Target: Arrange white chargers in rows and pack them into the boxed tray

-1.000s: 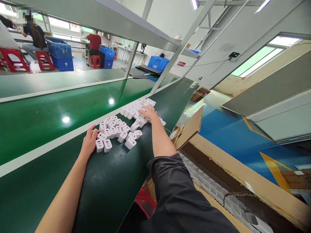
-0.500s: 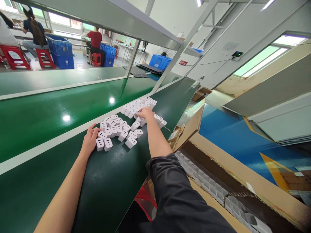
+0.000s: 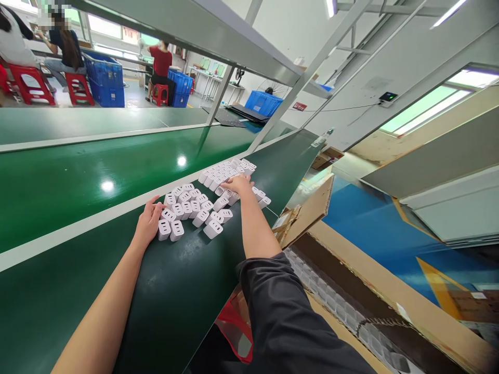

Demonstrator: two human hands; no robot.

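A: Left hand (image 3: 148, 224), grip spread, touches the white chargers (image 3: 195, 208) at eight o'clock of the pile on the surface (image 3: 171, 301).
B: Right hand (image 3: 238, 184) lies palm-down at two o'clock, but I can't tell its grip. Bare room at six, edge at three.

Right hand (image 3: 238, 184): lay palm down over the white chargers (image 3: 195, 208). Those beneath it were hidden, and whether its fingers pinched one could not be told.
Left hand (image 3: 148, 224): its palm side faced away where it rested, loosely spread, against the nearest chargers.
Charger markings: too small to read.
Cardboard box (image 3: 390, 291): was cut off by the bottom and right edges, and the white rows inside blurred toward the corner.
Surface (image 3: 175, 291): its near end ran off the bottom edge.
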